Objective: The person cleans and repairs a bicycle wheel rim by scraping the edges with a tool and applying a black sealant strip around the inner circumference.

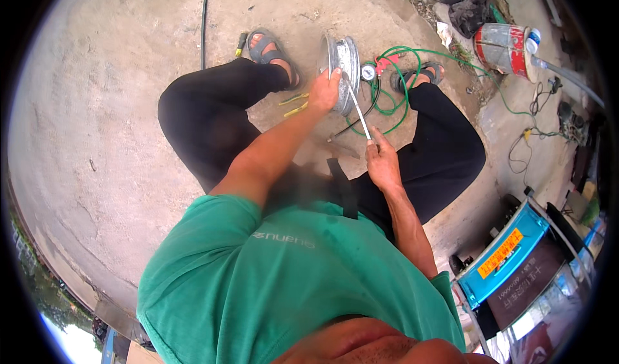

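Observation:
Between my feet a silver metal wheel rim [349, 58] stands on edge on the concrete, with no tyre visible on it. My left hand [324, 92] grips its near edge, with the thumb on top. My right hand [384, 162] is closed round the near end of a slim, straight metal bar [359, 114], apparently a tyre lever. Its far end slants up to the rim beside my left hand; whether the tip touches the rim I cannot tell. A round white pressure gauge [368, 72] with a red handle [387, 62] lies just right of the rim.
A green air hose [407, 93] coils by my right foot and runs right. Yellow-handled pliers [296, 105] lie left of the rim, a screwdriver [241, 44] by my left foot. A black strip [204, 29], a red-grey drum [506, 49] and a blue-panelled cart [496, 261] stand farther out.

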`<state>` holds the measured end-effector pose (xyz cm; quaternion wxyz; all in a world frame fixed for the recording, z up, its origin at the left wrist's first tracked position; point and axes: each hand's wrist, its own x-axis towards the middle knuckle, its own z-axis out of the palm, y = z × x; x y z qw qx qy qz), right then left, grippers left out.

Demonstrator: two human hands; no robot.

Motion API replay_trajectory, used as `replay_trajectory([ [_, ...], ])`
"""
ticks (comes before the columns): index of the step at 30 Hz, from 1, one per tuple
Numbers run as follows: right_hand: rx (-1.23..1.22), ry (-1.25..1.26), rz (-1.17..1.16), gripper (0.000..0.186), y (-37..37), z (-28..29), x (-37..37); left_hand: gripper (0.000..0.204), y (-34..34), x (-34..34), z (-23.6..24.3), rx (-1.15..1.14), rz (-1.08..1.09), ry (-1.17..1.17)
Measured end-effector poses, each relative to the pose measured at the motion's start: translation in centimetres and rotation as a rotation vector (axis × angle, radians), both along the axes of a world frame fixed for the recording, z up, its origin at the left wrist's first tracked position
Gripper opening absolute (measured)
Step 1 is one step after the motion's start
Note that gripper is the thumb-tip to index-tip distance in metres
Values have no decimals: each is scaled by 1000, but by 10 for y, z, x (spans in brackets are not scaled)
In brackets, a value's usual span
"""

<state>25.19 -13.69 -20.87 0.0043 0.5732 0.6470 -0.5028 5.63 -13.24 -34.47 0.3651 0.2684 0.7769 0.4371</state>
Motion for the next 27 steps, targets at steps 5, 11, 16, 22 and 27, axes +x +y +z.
replay_trajectory([
  [5,43,19,50,46,30,-14,-21,57,-1,5,-12,-38,-84,-23],
  [11,17,-64,146,44,29,17,0,51,-4,-8,-13,-7,-86,8],
  [16,134,-70,212,45,59,7,-27,51,-8,4,-18,-31,-157,24],
  [22,141,-120,332,45,43,34,-8,50,-12,-5,-21,-11,-97,40],
  [27,89,-144,209,45,47,18,-31,51,-3,3,-22,-22,-118,18],
])
